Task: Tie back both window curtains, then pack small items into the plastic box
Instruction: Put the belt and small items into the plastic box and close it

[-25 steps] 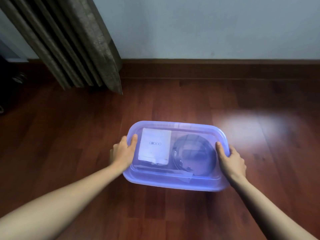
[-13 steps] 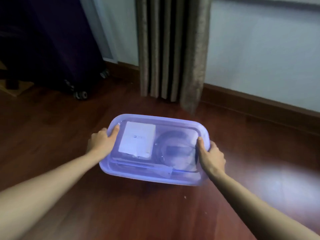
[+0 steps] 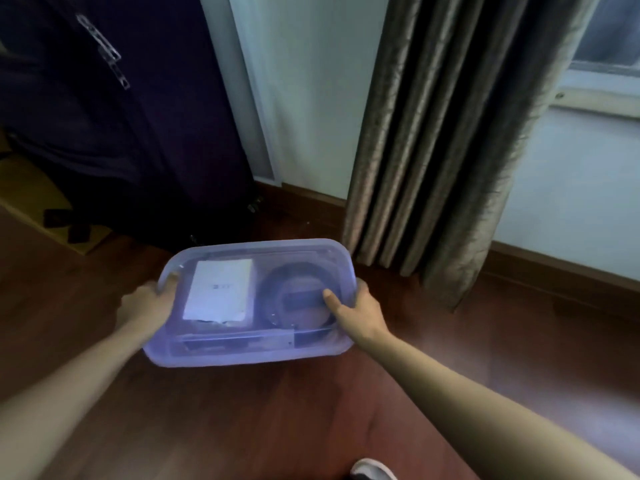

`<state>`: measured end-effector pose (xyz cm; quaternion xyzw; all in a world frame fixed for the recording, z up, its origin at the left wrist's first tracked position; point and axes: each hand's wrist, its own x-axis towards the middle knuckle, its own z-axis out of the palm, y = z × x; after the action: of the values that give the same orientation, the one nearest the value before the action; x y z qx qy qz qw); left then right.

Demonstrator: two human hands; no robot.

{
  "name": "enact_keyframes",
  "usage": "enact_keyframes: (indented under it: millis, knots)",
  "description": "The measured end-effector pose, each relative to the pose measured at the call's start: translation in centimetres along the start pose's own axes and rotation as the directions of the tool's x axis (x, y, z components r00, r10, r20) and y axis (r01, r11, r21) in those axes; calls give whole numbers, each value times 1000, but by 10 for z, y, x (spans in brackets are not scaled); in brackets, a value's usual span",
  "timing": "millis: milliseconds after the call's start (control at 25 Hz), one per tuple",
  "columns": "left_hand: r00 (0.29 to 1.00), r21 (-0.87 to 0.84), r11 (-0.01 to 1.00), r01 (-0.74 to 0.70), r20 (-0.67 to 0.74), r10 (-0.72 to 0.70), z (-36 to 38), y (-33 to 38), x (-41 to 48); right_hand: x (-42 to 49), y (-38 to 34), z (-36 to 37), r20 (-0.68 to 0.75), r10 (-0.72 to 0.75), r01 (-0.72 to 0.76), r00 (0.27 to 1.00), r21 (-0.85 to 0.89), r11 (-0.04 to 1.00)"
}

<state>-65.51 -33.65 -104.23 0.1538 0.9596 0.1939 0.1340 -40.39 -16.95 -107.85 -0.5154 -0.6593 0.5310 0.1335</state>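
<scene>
A translucent purple plastic box (image 3: 242, 355) with its lid on is held above the wood floor between both hands. My left hand (image 3: 145, 306) grips its left end, thumb over the rim. My right hand (image 3: 360, 310) grips the right end, thumb pressed on the lid. Through the lid show a white packet (image 3: 220, 289) on the left and a dark coiled cable (image 3: 298, 296) on the right. A grey-brown curtain (image 3: 443, 140) hangs straight down to the floor behind the box, at the right.
A dark purple suitcase (image 3: 114, 126) stands at the back left against the wall. A window sill (image 3: 599, 95) sits at the upper right. A wooden skirting board (image 3: 554, 265) runs along the wall. A shoe tip (image 3: 372, 471) shows at the bottom edge.
The box has come up off the floor and moved left, towards the suitcase, with both hands still on its ends. The view has tilted up, and my right thumb now lies on the lid.
</scene>
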Motion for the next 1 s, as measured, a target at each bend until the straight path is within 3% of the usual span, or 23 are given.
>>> enact_keyframes:
  millis: [200, 480, 600, 720, 840, 920, 1000]
  knots:
    - [994, -98, 989, 108, 35, -105, 10, 17, 35, 68, -3, 29, 22, -128, 130, 991, -149, 980]
    - [976, -258, 945, 201, 135, -171, 51, 10, 59, 131, 48, 85, -6, -39, 38, 999, -130, 991]
    - [966, -297, 922, 247, 148, -211, 53, 3, 61, 131, 43, 91, -55, -89, 69, 994, -298, 952]
    - [955, -350, 890, 292, 156, -252, 71, -22, 76, 104, 40, 95, -130, -255, 122, 958, -622, 773]
    - [941, -403, 850, 339, 129, -314, 100, -53, 73, 86, 48, 104, 200, -524, 477, 828, -743, 469]
    - [921, -429, 817, 386, 136, -364, 115, -63, 66, 98, 51, 105, 365, -531, 590, 765, -727, 350]
    - [914, -443, 802, 402, 147, -377, 122, -61, 65, 109, 42, 101, 446, -444, 599, 777, -741, 304]
